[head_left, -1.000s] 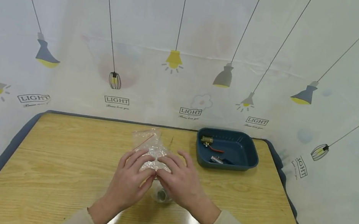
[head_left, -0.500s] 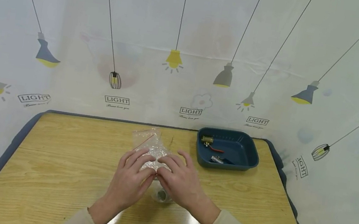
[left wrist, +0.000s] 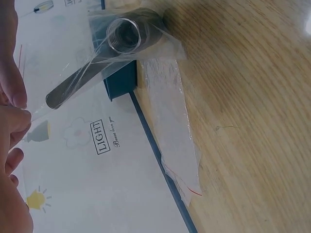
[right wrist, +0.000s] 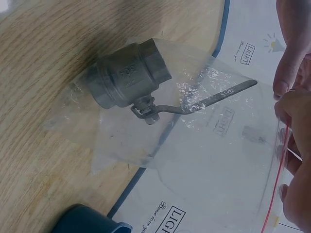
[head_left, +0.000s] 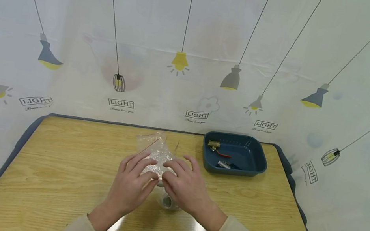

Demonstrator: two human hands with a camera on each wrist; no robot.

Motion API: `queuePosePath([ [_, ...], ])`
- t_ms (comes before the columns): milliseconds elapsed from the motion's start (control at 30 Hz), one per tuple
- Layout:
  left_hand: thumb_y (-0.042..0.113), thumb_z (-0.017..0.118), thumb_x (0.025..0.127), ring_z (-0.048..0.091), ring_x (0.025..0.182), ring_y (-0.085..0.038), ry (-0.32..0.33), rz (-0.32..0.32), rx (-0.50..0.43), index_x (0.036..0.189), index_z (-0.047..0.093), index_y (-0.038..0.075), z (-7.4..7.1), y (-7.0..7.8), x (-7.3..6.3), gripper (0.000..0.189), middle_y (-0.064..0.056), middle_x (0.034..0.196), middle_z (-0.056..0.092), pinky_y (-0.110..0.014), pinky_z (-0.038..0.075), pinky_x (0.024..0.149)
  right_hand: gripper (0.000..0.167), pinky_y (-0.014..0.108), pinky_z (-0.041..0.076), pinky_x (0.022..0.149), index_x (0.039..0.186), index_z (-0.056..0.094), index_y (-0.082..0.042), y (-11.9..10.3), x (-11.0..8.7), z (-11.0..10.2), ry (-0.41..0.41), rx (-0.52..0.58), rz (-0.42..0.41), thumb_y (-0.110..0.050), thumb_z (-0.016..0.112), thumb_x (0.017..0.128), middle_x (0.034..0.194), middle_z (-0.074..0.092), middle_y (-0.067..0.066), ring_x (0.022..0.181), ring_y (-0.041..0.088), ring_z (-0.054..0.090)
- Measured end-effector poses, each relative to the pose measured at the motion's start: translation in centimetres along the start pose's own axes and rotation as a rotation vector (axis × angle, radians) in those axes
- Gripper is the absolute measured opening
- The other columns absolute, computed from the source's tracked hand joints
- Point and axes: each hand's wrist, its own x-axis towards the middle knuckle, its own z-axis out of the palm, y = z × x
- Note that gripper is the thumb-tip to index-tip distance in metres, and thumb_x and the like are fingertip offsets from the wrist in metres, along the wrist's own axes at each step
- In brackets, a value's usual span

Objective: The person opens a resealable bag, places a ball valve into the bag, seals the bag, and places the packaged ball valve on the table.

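A clear zip bag (right wrist: pixel 204 141) with a red strip hangs from both hands, its closure along the top. Inside it is a steel ball valve (right wrist: pixel 129 73) with a long flat lever, tilted toward the bag's opening edge. My left hand (head_left: pixel 131 183) pinches the bag's top edge between thumb and index finger. Beside it my right hand (head_left: pixel 188 188) pinches the same edge, the two hands' fingertips close together. In the head view the hands cover most of the bag; the valve's round threaded end shows below them.
Another clear bag (left wrist: pixel 170 121) with a red strip lies on the wooden table (head_left: pixel 66 165) beyond the hands. At the back right stands a blue tray (head_left: pixel 248 157) holding a brass ball valve (head_left: pixel 214 144) with a red lever and a small silvery item (head_left: pixel 224 164). A printed curtain rises behind.
My left hand has shifted slightly left, and its fingertips stand a little further from the right hand's. My right hand and the bagged valve stay almost where they were.
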Motion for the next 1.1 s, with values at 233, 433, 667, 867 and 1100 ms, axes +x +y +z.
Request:
queuePosePath([
  [233,0.024,0.072,0.081,0.057,0.122,-0.031,-0.001,0.012,-0.004,0.076,0.071,0.017,0.0,0.1,0.2,0.008,-0.003,0.112,0.067,-0.051,0.040,0.102,0.007,0.047,0.039,0.106,0.088,0.069,-0.024,0.0,0.2,-0.1,-0.008,0.000,-0.002,-0.030,0.071,0.086,0.113,0.066,-0.005,0.106,0.014,0.062],
  [433,0.026,0.071,0.081,0.056,0.123,-0.030,0.005,0.032,-0.004,0.076,0.072,0.017,0.0,0.3,0.3,0.011,-0.002,0.113,0.067,-0.052,0.040,0.101,0.006,0.049,0.039,0.106,0.088,0.071,-0.027,0.1,0.1,-0.3,-0.020,0.014,0.008,-0.033,0.072,0.085,0.116,0.065,-0.004,0.109,0.014,0.061],
  [667,0.021,0.069,0.079,0.057,0.120,-0.032,0.032,0.048,-0.053,0.074,0.071,0.017,-0.1,0.6,0.2,0.007,-0.004,0.110,0.066,-0.054,0.037,0.100,0.005,0.055,0.039,0.104,0.088,0.070,-0.029,0.3,-0.4,-0.5,-0.024,0.015,0.006,-0.031,0.073,0.085,0.117,0.063,-0.004,0.110,0.016,0.061],
  [867,0.020,0.065,0.080,0.057,0.118,-0.032,0.057,0.050,-0.071,0.073,0.070,0.018,-0.2,0.7,0.3,0.008,-0.005,0.108,0.065,-0.054,0.037,0.099,0.006,0.058,0.036,0.105,0.088,0.070,-0.027,1.1,-1.0,-0.6,-0.017,0.042,0.016,-0.030,0.073,0.084,0.111,0.064,-0.004,0.109,0.016,0.061],
  [1100,0.023,0.067,0.079,0.058,0.118,-0.035,0.057,0.043,-0.077,0.074,0.070,0.018,-0.4,0.6,0.3,0.008,-0.005,0.109,0.065,-0.055,0.038,0.097,0.006,0.057,0.034,0.106,0.087,0.070,-0.027,2.3,-2.0,-1.0,-0.031,0.041,0.046,-0.031,0.073,0.084,0.112,0.064,-0.002,0.106,0.018,0.062],
])
